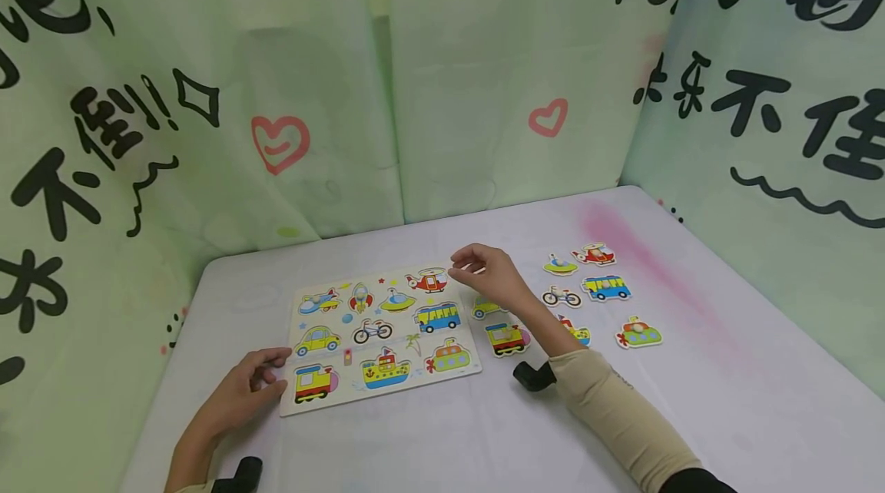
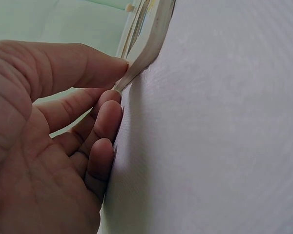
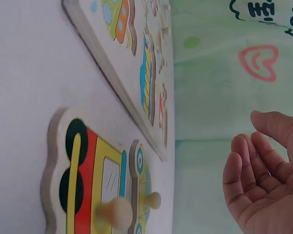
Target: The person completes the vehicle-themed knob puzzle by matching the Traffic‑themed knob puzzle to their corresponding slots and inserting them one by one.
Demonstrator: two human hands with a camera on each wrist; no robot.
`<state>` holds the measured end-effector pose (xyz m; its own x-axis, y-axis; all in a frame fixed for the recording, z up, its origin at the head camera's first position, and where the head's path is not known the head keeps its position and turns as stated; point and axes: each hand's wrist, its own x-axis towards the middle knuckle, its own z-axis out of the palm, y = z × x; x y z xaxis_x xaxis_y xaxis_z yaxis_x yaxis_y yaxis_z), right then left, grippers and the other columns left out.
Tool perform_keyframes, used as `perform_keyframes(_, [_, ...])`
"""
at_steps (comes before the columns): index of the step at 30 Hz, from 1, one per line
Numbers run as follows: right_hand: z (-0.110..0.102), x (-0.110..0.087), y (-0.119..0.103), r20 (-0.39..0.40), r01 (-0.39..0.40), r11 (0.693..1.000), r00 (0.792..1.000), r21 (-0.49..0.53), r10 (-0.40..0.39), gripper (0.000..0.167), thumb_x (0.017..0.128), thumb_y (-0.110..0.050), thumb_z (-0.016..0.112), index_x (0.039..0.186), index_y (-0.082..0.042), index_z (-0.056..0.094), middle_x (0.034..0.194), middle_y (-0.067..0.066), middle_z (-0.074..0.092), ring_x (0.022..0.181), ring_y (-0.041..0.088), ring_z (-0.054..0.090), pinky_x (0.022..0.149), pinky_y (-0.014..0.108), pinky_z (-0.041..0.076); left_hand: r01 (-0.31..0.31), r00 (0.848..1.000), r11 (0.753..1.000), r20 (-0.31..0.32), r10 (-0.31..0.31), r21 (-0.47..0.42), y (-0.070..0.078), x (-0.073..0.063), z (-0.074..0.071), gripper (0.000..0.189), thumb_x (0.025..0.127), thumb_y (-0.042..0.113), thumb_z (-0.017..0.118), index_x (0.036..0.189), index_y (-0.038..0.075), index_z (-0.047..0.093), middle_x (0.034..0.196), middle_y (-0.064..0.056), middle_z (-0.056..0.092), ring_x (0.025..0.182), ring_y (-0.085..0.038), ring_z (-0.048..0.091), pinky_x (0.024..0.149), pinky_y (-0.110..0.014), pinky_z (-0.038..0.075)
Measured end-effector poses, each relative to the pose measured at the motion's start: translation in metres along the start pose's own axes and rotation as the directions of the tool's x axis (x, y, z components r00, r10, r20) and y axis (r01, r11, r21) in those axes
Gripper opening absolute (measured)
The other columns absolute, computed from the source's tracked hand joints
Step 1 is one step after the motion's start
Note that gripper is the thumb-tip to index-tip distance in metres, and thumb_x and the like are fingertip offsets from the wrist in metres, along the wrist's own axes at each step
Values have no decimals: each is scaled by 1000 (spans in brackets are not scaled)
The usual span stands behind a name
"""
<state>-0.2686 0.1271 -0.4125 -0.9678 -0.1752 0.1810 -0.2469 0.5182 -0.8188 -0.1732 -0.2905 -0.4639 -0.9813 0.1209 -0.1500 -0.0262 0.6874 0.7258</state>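
Note:
A white puzzle board [image 1: 353,401] with vehicle pictures lies on the table. At its left edge, near the lower corner, my left hand [image 1: 238,392] touches the side with thumb and fingertips; in the left wrist view the thumb [image 2: 83,68] meets the board's edge [image 2: 154,44]. Just off the upper right corner hovers my right hand [image 1: 489,272], its fingers loosely bent and holding nothing. Below it lie a train piece [image 1: 507,339] and a partly hidden green car piece [image 1: 486,307]. Wooden knobs stick up from both in the right wrist view.
Further right lie loose pieces: a flying saucer [image 1: 560,266], helicopter [image 1: 594,253], bicycle [image 1: 561,296], bus [image 1: 607,288] and submarine [image 1: 639,332]. A ship piece [image 1: 577,333] is partly behind my right forearm. Green printed curtains [image 1: 456,155] surround the white table.

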Motion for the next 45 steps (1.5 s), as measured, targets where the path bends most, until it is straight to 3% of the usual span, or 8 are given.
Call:
perform_keyframes(14, [-34, -8, 33, -72, -73, 995, 995, -63, 69, 32, 96, -21, 73, 120, -1, 68, 113, 13, 71, 102, 28, 64, 88, 37, 52, -24, 1000, 1000, 4, 24, -8, -2, 1, -1, 53, 94, 6, 68, 142, -3, 50, 127, -16, 57, 101, -23, 47, 77, -25, 40])
perform_keyframes(36, [-86, -16, 82, -138, -195, 970, 975, -142, 176, 36, 97, -26, 71, 122, -1, 67, 117, 17, 69, 102, 29, 62, 79, 25, 50, -44, 999, 999, 7, 44, -15, -2, 1, -2, 53, 93, 7, 68, 142, -2, 50, 127, -16, 57, 101, -23, 48, 78, -25, 41])
perform_keyframes(45, [-108, -19, 95, -165, -236, 954, 964, -184, 206, 32, 97, -23, 70, 118, 0, 67, 115, 20, 69, 103, 32, 63, 83, 34, 48, -27, 1000, 999, 9, 27, -20, -3, 2, -1, 53, 93, 6, 69, 142, -2, 50, 127, -16, 57, 102, -23, 47, 78, -25, 41])
